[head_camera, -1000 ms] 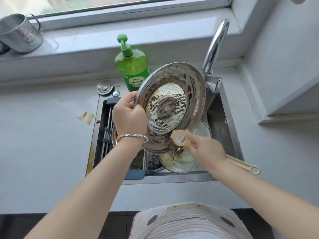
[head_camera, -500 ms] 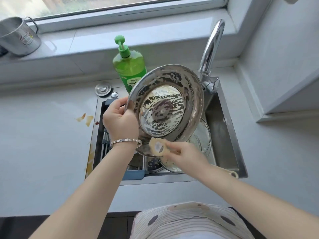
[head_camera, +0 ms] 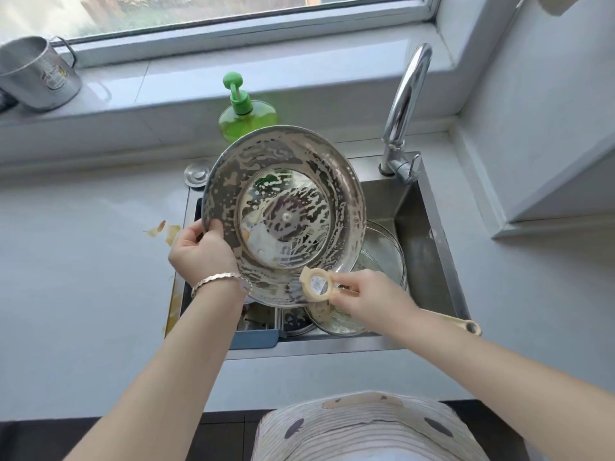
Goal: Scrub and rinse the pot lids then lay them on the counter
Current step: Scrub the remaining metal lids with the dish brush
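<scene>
Head view showed the scrubbing step under way. The left hand (head_camera: 199, 251) gripped a large round stainless-steel pot lid (head_camera: 284, 217) with a glass centre, fingers curled behind its left rim and thumb pressed on the inner face. The lid was tilted up on edge above the steel sink (head_camera: 429, 247), its underside turned toward the camera and streaked all over with suds. The right hand (head_camera: 369, 294) was closed round the neck of a cream plastic long-handled dish brush (head_camera: 317, 284), the brush head touching the lid's lower rim and the handle running back under the forearm.

A second, clear glass lid (head_camera: 382, 254) lay in the basin beneath, smeared and apparently unwashed. No water ran from the curved chrome faucet (head_camera: 404, 108). A green pump bottle of dish soap (head_camera: 248, 114) stood behind the lid, and the pale grey counter (head_camera: 83, 277) to the left held no lids.

By my reading, the task was early: one lid soaped, none rinsed. The next move would likely call for finishing the rim, then freeing a hand to open the tap. The soapy steel probably wanted a firm grip while it was turned under the water.
</scene>
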